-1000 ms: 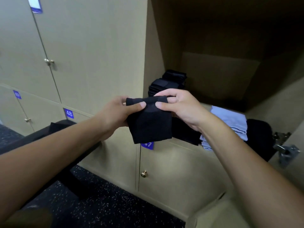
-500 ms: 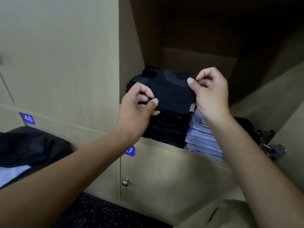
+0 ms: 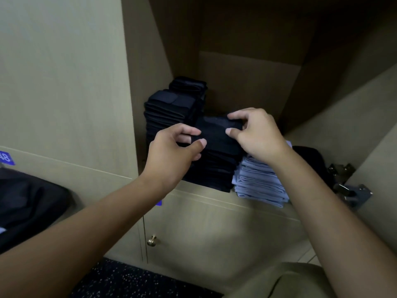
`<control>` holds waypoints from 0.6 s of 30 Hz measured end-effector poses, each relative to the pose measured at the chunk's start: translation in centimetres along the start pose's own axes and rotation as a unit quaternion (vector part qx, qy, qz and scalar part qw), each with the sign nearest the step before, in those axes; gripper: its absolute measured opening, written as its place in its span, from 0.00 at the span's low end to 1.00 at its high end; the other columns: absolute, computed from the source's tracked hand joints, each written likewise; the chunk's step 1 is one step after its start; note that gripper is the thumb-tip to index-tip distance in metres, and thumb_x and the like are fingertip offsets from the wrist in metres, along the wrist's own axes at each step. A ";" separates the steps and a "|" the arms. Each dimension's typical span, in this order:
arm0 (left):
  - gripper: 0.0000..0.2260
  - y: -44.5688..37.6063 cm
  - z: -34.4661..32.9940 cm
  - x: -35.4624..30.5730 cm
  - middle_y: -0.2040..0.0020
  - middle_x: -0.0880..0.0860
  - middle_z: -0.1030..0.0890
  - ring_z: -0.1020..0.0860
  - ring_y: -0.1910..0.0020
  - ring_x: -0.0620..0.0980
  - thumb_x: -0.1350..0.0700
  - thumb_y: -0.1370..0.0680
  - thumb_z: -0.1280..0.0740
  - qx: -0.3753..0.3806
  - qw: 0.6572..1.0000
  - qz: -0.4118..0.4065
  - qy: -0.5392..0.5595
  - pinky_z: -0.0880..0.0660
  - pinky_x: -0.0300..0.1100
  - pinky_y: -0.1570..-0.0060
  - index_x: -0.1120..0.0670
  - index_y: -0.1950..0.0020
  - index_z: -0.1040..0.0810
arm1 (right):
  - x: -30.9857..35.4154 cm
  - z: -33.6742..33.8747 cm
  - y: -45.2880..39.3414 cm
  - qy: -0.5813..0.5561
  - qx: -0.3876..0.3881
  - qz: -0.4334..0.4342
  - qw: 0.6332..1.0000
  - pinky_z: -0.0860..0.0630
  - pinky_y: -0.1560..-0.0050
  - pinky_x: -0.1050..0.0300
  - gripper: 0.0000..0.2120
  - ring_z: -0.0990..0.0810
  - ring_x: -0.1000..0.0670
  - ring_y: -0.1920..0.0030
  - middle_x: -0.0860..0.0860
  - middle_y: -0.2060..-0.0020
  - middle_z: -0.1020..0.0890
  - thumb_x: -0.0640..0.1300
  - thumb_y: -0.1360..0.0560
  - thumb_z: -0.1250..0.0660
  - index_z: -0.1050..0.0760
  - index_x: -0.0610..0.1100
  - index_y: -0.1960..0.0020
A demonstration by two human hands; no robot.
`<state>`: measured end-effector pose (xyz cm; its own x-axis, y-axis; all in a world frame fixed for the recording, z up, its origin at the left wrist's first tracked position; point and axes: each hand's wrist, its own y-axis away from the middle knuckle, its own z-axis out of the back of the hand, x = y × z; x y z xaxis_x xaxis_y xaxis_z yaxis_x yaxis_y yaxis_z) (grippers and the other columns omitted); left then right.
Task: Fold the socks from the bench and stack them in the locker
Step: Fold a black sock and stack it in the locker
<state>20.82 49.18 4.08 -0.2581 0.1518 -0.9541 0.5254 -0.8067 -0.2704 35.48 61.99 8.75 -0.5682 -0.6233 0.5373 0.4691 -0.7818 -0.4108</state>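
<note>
A folded black sock (image 3: 214, 132) lies on top of the front stack of black socks (image 3: 212, 171) inside the open locker (image 3: 247, 82). My left hand (image 3: 174, 151) pinches its near left edge between thumb and fingers. My right hand (image 3: 255, 134) pinches its right edge the same way. Behind and to the left stands a taller stack of black socks (image 3: 169, 108), with another dark stack (image 3: 189, 84) further back. A stack of light blue socks (image 3: 260, 181) sits just right of the front black stack, partly hidden by my right wrist.
A dark bundle (image 3: 311, 160) lies at the locker's right, near the metal door hinge (image 3: 350, 190). The bench (image 3: 30, 203) with dark cloth is at the left. Shut locker doors, one with a brass knob (image 3: 152, 240), are below; speckled floor (image 3: 129, 280) lies underneath.
Both hands carried the folded black sock from in front of the locker into it and lowered it onto the front black stack. The view moved closer to the locker.
</note>
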 end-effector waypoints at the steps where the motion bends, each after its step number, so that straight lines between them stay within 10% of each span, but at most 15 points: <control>1: 0.09 -0.1 0.1 0.2 0.47 0.53 0.17 0.14 0.60 0.47 0.55 0.23 0.25 0.002 1.000 0.002 -0.015 0.17 0.40 0.55 0.48 0.43 0.18 | 0.1 -0.1 -0.1 0.004 0.004 -0.005 1.000 0.35 0.52 0.68 0.18 0.27 0.54 0.53 0.56 0.58 0.27 0.43 0.23 0.26 0.20 0.45 0.33; 6: 0.14 0.0 0.4 1.0 0.51 0.48 0.18 0.17 0.59 0.46 0.50 0.24 0.25 -0.009 0.996 -0.011 -0.088 0.23 0.37 0.62 0.44 0.39 0.21 | 0.0 -0.7 -0.7 0.015 0.008 -0.009 1.000 0.32 0.51 0.63 0.21 0.25 0.53 0.53 0.57 0.61 0.26 0.45 0.24 0.25 0.21 0.44 0.32; 18: 0.18 0.2 1.5 2.3 0.60 0.43 0.17 0.20 0.58 0.34 0.48 0.21 0.28 0.037 0.974 -0.048 -0.220 0.30 0.23 0.60 0.42 0.31 0.24 | -0.2 -1.9 -0.8 0.158 0.050 0.039 0.985 0.40 0.26 0.53 0.27 0.39 0.44 0.23 0.46 0.22 0.35 0.47 0.21 0.29 0.29 0.43 0.25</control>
<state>19.15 48.54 2.03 -0.6346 -0.0176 -0.7727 0.4255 -0.8425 -0.3303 33.89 62.72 7.62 -0.7025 -0.6684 0.2444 0.5748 -0.7354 -0.3589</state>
